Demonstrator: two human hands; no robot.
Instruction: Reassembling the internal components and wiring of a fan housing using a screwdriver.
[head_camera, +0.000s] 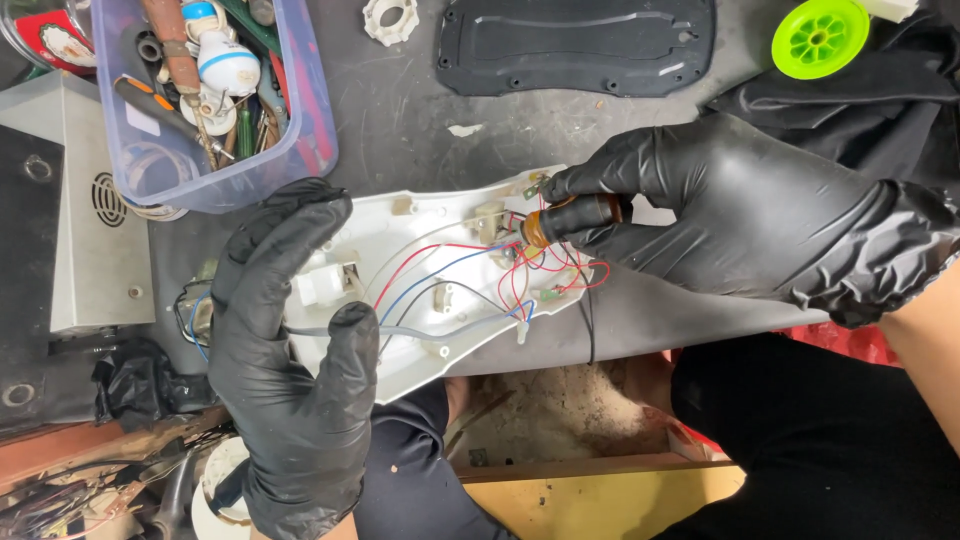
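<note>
Left hand (290, 350): spread open, steadied white shell (440, 290) at its left end.
Right hand (700, 210): pinched brown coil (575, 220) at shell's far right end.
Shell axis: left-right.

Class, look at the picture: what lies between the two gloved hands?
In the head view, red, blue and grey wires inside the white plastic housing lie between left hand and right hand.

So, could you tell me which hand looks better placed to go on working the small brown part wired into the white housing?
Probably the right hand: its fingertips already pinch the brown cylindrical part beside the red wires. The left hand lies open over the white housing, apparently steadying it.
</note>
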